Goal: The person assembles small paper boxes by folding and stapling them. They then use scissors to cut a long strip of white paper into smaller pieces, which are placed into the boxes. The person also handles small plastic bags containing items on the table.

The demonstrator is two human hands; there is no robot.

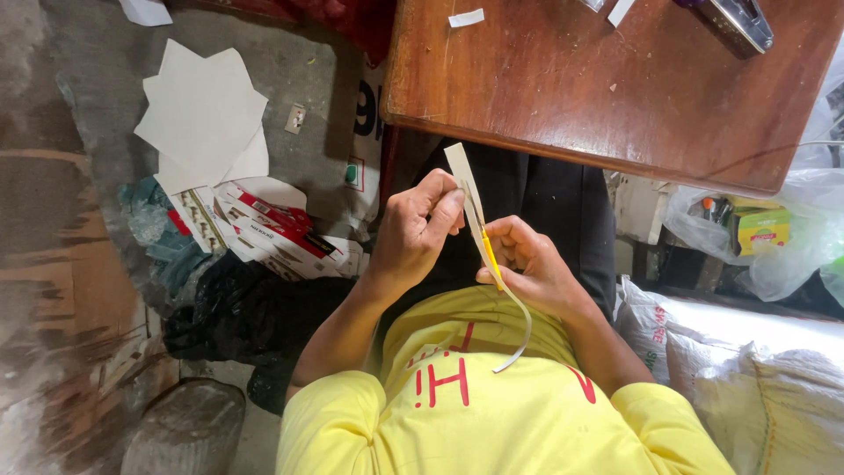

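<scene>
Your left hand [413,233] pinches the long pale paper strip [463,180], which points up toward the brown wooden bench [563,88] edge; your right hand [527,264] grips a yellow-handled blade [491,257] alongside it.

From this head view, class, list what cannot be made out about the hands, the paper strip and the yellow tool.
- Yellow tool: mostly hidden in the right hand; its kind is unclear.
- Paper strip: middle covered by left hand fingers.
- Metal tool on wooden table: cut off by the top edge.
- Bagged items: blurred by plastic.
</scene>
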